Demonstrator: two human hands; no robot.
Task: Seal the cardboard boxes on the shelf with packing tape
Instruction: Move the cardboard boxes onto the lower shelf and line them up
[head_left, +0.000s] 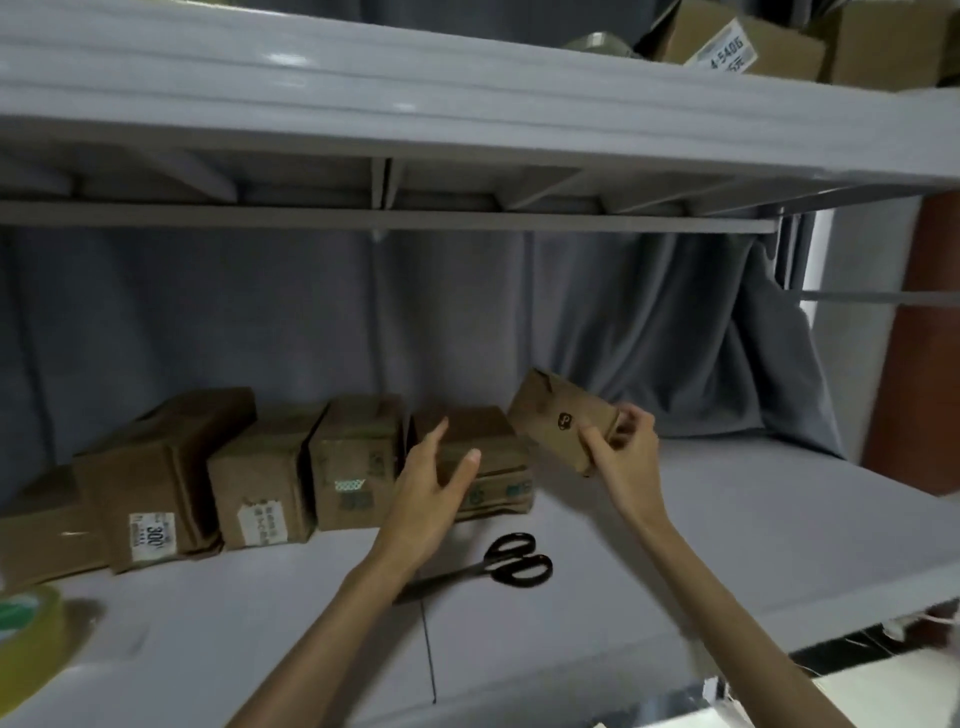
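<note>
- Head view: the right hand gripped a small cardboard box by its near end, thumb on the side facing the camera and fingers curled round the far side. The box was tilted, its far corner raised, and appeared lifted clear of the shelf toward its rear right part; contact underneath could not be confirmed.
- Judgement: the tilt and end grip suggested the box was being turned to bring its flap seam within reach for taping.
- The left hand was spread, fingers straight and apart, holding nothing. It hovered in front of the rightmost box of the row; whether it touched that box was unclear. Likely placed to take or steady the held box.
- A row of 5 boxes stood along the back of the shelf, left of centre, sides touching or nearly so.
- The packing tape lay at the front left corner of the shelf, well apart from both hands.
- Black scissors lay near the front middle, just beside the left forearm.
- No tape was in hand, so sealing of this box looked not yet begun.
</note>
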